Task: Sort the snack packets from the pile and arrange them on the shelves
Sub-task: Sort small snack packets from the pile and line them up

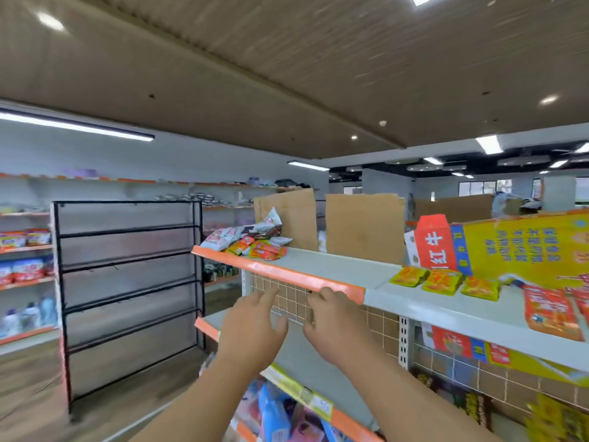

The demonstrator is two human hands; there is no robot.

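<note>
Both empty, fingers loose: left hand (255,320), right hand (331,320), side by side just under orange shelf edge (287,275). Bare shelf room between pile (251,240) and yellow packets (443,280).

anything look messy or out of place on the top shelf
Yes. At the left end of the top shelf, the snack packets lie in a jumbled heap, overlapping at mixed angles, unlike the three yellow-green packets set in a tidy row further right.
</note>
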